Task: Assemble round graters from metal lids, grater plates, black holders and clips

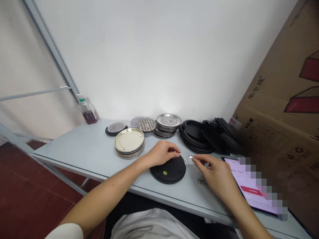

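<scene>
My left hand (164, 152) lies over the far edge of a black round disc (169, 174) near the table's front, its fingers curled onto the rim. A small yellow-green sticker marks the disc's top. Just right of the disc, my right hand (211, 166) is closed in a pinch on a small shiny metal piece (190, 157), too small to name. Between the hands, thin metal rings (186, 161) rest on the table against the disc's right side. More small metal parts (201, 181) lie partly hidden beneath my right hand.
Gold-coloured round lids (129, 139) are stacked at left. Behind stand metal grater plates (168, 121), a black-rimmed grater (116, 127) and black plastic parts (196, 136). A tablet (249, 186) lies at right beside a large carton (274, 109). A bottle (87, 111) stands back left.
</scene>
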Demonstrator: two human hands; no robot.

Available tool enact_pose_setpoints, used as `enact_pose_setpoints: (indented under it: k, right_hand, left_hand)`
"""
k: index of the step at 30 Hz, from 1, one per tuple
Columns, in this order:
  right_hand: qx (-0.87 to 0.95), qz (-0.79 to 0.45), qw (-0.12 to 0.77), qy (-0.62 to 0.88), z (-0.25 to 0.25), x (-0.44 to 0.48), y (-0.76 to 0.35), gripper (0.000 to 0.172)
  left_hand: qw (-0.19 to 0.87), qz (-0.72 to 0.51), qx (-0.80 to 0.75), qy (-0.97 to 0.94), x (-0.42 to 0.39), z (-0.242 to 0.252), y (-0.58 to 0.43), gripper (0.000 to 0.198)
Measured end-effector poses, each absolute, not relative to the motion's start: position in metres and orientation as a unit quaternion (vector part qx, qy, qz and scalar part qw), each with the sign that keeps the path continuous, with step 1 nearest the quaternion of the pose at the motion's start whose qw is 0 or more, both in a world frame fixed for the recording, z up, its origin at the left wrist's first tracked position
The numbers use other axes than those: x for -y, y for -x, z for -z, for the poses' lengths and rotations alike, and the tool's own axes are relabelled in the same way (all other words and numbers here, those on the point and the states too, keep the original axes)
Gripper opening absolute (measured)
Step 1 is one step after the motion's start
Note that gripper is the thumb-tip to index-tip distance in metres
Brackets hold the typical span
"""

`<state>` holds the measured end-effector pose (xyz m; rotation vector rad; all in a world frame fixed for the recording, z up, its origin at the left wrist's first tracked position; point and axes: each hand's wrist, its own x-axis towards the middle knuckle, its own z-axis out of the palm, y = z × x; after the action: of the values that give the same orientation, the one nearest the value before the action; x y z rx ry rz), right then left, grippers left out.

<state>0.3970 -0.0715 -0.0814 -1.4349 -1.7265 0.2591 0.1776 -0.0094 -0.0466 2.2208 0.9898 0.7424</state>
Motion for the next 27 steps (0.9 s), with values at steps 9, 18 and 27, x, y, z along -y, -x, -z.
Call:
enact_pose_setpoints:
  k: [9, 18, 27]
  right_hand:
    - [0.742, -0.123, 0.394, 0.528, 0.069, 0.052, -0.352, 0.022]
    - [0.766, -0.091, 0.367, 0.520, 0.088, 0.057, -0.356, 0.026]
    - [0.761, -0.114, 0.398, 0.499, 0.085, 0.061, -0.353, 0.026]
  left_hand:
    - [0.298, -0.407, -0.436, -0.745, 0.009, 0.078, -0.135, 0.012]
    - [0.269, -0.395, -0.440, -0.761, 0.028, 0.085, -0.141, 0.012]
    - [0.212, -0.431, -0.399, -0.781, 0.034, 0.088, -0.150, 0.014]
